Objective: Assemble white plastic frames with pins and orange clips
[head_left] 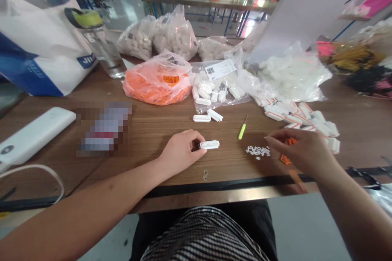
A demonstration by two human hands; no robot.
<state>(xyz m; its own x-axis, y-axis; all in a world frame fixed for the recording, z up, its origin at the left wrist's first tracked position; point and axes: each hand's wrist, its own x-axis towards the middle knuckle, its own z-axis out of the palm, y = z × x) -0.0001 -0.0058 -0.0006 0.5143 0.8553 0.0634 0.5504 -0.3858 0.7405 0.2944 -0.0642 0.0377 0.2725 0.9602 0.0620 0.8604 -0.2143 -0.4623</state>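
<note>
My left hand (180,153) rests on the wooden table (153,130) and grips a small white plastic housing (209,144) by its left end. My right hand (301,151) hovers at the right, fingertips just beyond a scatter of tiny white pieces (257,151). Orange plastic pieces (285,159) lie partly hidden beneath that palm. Between my hands lies a green-handled pick (241,131). Two more white housings (201,118) sit loose above my left hand. A heap of white-and-orange parts (295,116) lies to the upper right.
Along the back stand an orange-filled plastic bag (157,81), a clear bag of white parts (214,87) with a QR label, and more white-filled bags (137,38). At the left are a white power bank (33,134), a blurred object, a glass (104,51) and a large carrier bag (36,49).
</note>
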